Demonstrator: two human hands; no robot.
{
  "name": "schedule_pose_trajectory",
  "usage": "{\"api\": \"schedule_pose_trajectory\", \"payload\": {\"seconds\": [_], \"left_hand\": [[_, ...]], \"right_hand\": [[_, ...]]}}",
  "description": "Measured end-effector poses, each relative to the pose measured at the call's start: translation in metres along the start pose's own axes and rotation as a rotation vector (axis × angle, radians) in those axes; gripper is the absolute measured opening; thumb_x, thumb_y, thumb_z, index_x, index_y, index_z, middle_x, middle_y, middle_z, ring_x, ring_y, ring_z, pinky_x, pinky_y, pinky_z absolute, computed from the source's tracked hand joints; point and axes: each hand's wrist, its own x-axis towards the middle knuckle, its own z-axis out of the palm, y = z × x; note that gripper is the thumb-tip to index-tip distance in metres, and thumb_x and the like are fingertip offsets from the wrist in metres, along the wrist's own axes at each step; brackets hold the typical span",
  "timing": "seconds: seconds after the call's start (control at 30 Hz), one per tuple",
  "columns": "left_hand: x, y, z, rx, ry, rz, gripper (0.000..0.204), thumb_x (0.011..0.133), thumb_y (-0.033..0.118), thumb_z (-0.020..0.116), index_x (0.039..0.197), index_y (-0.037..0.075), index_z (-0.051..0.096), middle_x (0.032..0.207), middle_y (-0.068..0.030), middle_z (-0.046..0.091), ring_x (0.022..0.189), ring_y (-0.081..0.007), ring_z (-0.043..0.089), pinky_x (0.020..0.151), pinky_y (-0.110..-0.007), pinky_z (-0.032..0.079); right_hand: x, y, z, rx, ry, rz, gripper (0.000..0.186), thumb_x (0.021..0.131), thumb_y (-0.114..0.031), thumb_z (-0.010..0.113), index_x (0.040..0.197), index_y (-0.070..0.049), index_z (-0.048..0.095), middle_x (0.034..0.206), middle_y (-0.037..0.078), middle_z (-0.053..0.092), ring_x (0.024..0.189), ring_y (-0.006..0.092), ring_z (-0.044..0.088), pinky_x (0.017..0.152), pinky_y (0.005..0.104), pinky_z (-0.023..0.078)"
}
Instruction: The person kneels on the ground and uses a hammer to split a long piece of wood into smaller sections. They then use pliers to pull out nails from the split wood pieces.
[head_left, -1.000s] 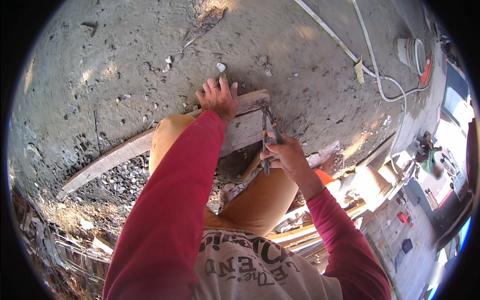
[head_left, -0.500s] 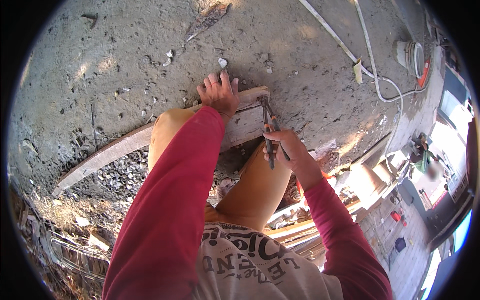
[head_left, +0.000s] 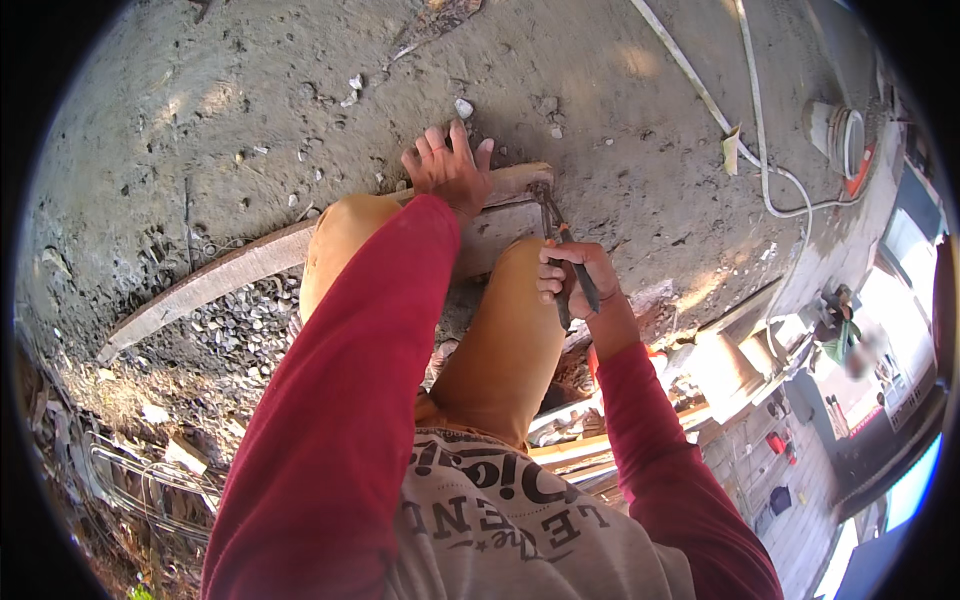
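In my right hand (head_left: pixel 592 278) is a pair of long-handled pincers (head_left: pixel 554 214) with dark grips and orange bands. Its jaws meet the end of a long wooden board (head_left: pixel 520 182); what they bite on is too small to make out. My left hand (head_left: pixel 452 172) leans on that board near the same end, fingers spread toward the mud and holding nothing. A second, shorter wooden piece (head_left: pixel 500 228) sits against the near side of the board, partly hidden by my knee.
Wet grey ground (head_left: pixel 300 110) with small stones stretches ahead. Gravel (head_left: pixel 245 325) lies behind the board at left, and bent metal rods (head_left: pixel 150 500) lie lower left. A pale hose (head_left: pixel 765 160) runs past a white bucket (head_left: pixel 838 138) at right. Wooden planks (head_left: pixel 590 455) lie beside me.
The pincers' handles have swung slightly, with their jaws still at the board's end. My left hand stays on the board. The whole view has shifted a little.
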Motion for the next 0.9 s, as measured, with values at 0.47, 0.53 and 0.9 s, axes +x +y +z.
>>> {"api": "schedule_pose_trajectory", "payload": {"seconds": [0.47,0.53,0.9], "left_hand": [[-0.004,-0.001,0.008,0.045,0.114,0.058,0.049,0.098,0.048,0.061,0.128,0.009,0.067,0.112,-0.0167,0.06,0.107,-0.0356,0.059,0.091,-0.053,0.039],[-0.004,-0.001,0.008,0.055,0.119,0.064,0.05,0.099,0.048,0.06,0.129,0.009,0.067,0.112,-0.0168,0.061,0.108,-0.0356,0.059,0.091,-0.053,0.039],[-0.004,-0.001,0.006,0.04,0.018,0.012,0.053,0.103,0.05,0.052,0.136,0.009,0.062,0.122,-0.0163,0.058,0.112,-0.0343,0.057,0.098,-0.056,0.037]], "right_hand": [[0.013,0.015,0.029,-0.831,0.649,-0.358,0.018,0.065,-0.002,0.074,0.075,-0.007,0.058,0.07,0.001,0.05,0.059,0.0142,0.047,0.051,0.0348,0.032],[0.013,0.014,0.031,-0.719,0.623,-0.311,0.018,0.066,-0.002,0.073,0.074,-0.008,0.058,0.07,0.0,0.049,0.058,0.013,0.045,0.051,0.035,0.031],[0.004,0.011,0.032,0.166,-0.07,-0.048,0.027,0.077,-0.006,0.064,0.067,-0.019,0.043,0.063,-0.008,0.034,0.048,0.0067,0.029,0.044,0.0251,0.022]]}}
